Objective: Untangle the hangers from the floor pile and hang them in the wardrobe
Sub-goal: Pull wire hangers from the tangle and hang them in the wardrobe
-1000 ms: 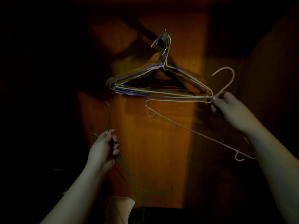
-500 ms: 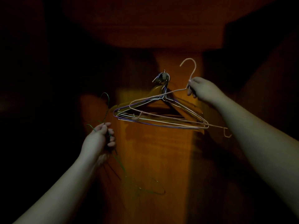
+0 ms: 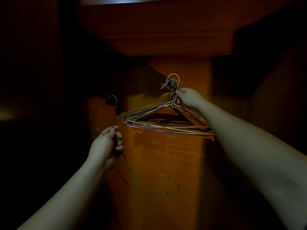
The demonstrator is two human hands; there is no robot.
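Right hand [image 3: 189, 97] pinches the neck of the pink wire hanger [image 3: 141, 117], fingers curled round it just below its hook, which arches up and over the metal peg [image 3: 172, 83] on the wardrobe back panel [image 3: 166, 155]; its body hangs among the bunch of hangers [image 3: 166, 128] already on that peg, long axis roughly horizontal, tilted down toward the right. Left hand [image 3: 106, 143] grips the twisted neck of a green wire hanger [image 3: 114, 112], well left of and lower than the peg, hook pointing up and curling left, body trailing down and right into the dark, blurred. Lighting is dim; finer detail at the peg can't be made out.
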